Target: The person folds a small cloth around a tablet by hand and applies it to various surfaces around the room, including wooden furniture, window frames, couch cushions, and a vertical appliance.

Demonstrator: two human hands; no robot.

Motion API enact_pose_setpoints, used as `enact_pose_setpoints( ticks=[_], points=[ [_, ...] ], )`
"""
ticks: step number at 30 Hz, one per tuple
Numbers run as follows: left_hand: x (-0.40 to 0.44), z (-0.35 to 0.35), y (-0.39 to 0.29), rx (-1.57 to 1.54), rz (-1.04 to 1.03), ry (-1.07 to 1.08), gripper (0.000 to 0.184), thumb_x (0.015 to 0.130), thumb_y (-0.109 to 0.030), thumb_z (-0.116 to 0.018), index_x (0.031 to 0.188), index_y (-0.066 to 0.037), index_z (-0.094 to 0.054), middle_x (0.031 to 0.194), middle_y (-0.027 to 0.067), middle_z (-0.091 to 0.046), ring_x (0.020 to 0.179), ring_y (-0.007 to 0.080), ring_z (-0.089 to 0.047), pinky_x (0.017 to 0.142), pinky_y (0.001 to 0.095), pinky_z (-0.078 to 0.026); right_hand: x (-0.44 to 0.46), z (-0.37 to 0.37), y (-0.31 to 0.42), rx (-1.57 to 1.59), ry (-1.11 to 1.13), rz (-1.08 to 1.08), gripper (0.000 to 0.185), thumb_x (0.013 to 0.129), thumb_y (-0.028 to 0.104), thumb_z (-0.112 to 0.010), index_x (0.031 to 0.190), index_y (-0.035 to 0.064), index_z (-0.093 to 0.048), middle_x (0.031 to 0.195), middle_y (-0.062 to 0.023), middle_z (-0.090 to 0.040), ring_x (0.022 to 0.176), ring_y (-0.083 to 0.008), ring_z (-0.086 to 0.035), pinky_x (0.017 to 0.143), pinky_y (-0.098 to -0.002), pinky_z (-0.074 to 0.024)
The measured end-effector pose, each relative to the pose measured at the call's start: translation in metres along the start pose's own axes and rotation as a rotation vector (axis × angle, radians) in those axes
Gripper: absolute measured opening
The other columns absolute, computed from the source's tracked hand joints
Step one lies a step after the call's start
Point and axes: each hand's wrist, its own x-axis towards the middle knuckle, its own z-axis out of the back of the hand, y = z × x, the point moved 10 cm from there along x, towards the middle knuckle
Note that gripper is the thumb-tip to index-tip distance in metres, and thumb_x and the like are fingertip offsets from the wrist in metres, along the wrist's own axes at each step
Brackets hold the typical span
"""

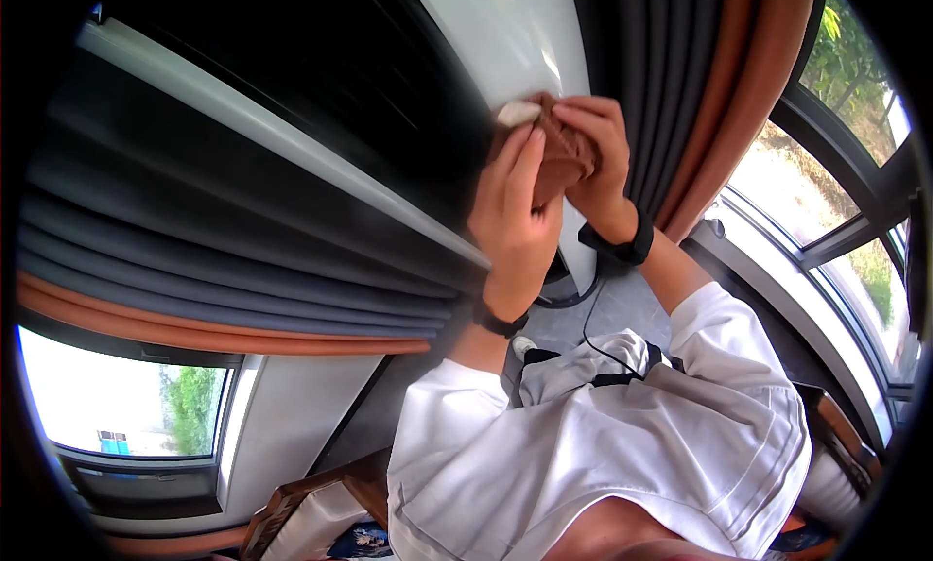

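Both my hands are raised at the upper middle, pinching a brown cloth (pixel 562 172) that looks bunched and folded. My left hand (pixel 517 200) grips its left side, fingers pointing up and the thumb tucked in behind. On the right, my right hand (pixel 601 138) pinches the cloth's upper edge between thumb and fingers. A small whitish piece (pixel 518 113) shows at the cloth's top left, near my left fingertips; I cannot tell what it is. Dark bands circle both wrists.
A large black panel (pixel 321 104) with a pale frame edge (pixel 292 163) fills the upper left. Beside my hands rises a glossy white surface (pixel 515 36). Grey and orange curtains (pixel 739 104) hang on both sides, near windows. A black cable (pixel 595 318) hangs below my hands.
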Motion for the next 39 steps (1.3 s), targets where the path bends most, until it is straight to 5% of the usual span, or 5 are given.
enact_pose_setpoints(
  ticks=[4, 9, 14, 28, 39],
  points=[
    [0.024, -0.044, -0.006, 0.093, 0.004, 0.123, 0.061, 0.071, 0.002, -0.076, 0.129, -0.010, -0.062, 0.124, 0.0080, -0.067, 0.104, 0.0303, -0.068, 0.086, 0.0367, -0.057, 0.016, 0.016, -0.044, -0.030, -0.088, -0.035, 0.044, 0.076, -0.014, -0.069, 0.116, 0.0018, -0.063, 0.113, -0.0130, -0.062, 0.100, -0.0254, -0.063, 0.083, -0.0284, -0.0506],
    [-0.020, -0.114, 0.010, 0.056, 0.059, 0.390, 0.054, 0.080, -0.007, -0.071, 0.133, -0.009, -0.057, 0.128, 0.0103, -0.064, 0.098, 0.0310, -0.069, 0.079, 0.0375, -0.058, -0.060, 0.040, -0.131, 0.026, -0.069, -0.498, 0.035, 0.083, -0.004, -0.072, 0.116, 0.0010, -0.061, 0.109, -0.0106, -0.063, 0.098, -0.0174, -0.063, 0.082, -0.0272, -0.0502],
    [-0.087, -0.119, 0.029, 0.041, 0.135, 0.545, 0.055, 0.082, -0.010, -0.071, 0.134, -0.008, -0.056, 0.129, 0.0101, -0.064, 0.096, 0.0281, -0.070, 0.077, 0.0361, -0.059, -0.127, 0.044, -0.129, -0.118, 0.032, -0.462, 0.030, 0.085, -0.006, -0.068, 0.114, 0.0009, -0.063, 0.107, -0.0132, -0.063, 0.096, -0.0240, -0.063, 0.080, -0.0289, -0.0503],
    [0.026, -0.001, 0.023, 0.024, -0.030, 0.035, 0.059, 0.072, 0.005, -0.077, 0.128, -0.007, -0.063, 0.123, 0.0120, -0.067, 0.101, 0.0327, -0.070, 0.081, 0.0370, -0.059, 0.032, -0.026, -0.015, -0.028, 0.048, 0.071, 0.041, 0.077, -0.015, -0.064, 0.113, 0.0038, -0.069, 0.108, -0.0145, -0.063, 0.094, -0.0291, -0.062, 0.078, -0.0310, -0.0511],
    [-0.037, -0.091, 0.044, -0.048, 0.230, 0.444, 0.060, 0.079, -0.004, -0.075, 0.136, -0.010, -0.057, 0.126, 0.0120, -0.066, 0.096, 0.0354, -0.068, 0.078, 0.0394, -0.056, -0.066, 0.012, -0.120, -0.046, 0.061, -0.340, 0.032, 0.082, -0.008, -0.070, 0.112, 0.0012, -0.064, 0.112, -0.0132, -0.063, 0.099, -0.0276, -0.063, 0.085, -0.0295, -0.0500]
  ],
)
